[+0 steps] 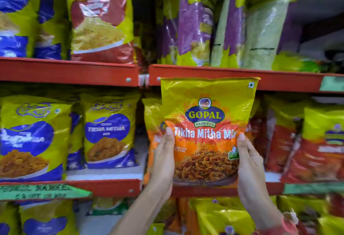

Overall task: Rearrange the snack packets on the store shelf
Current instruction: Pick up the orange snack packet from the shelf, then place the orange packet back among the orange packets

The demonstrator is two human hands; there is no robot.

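Observation:
A yellow and orange Tikha Mitha Mix packet (205, 121) stands upright in front of the middle shelf, held by both hands. My left hand (163, 158) grips its lower left edge, thumb on the front. My right hand (248, 164) grips its lower right edge the same way. Behind it, another orange packet (151, 119) of the same kind stands on the middle shelf (111, 186). The held packet's top overlaps the red edge of the upper shelf (279, 80).
Yellow and blue packets (109, 132) fill the middle shelf's left part; red and yellow packets (307, 147) stand to the right. The upper shelf holds blue, red (100, 22) and purple (193, 24) packets. More packets (223, 216) lie on the lower shelf beneath my hands.

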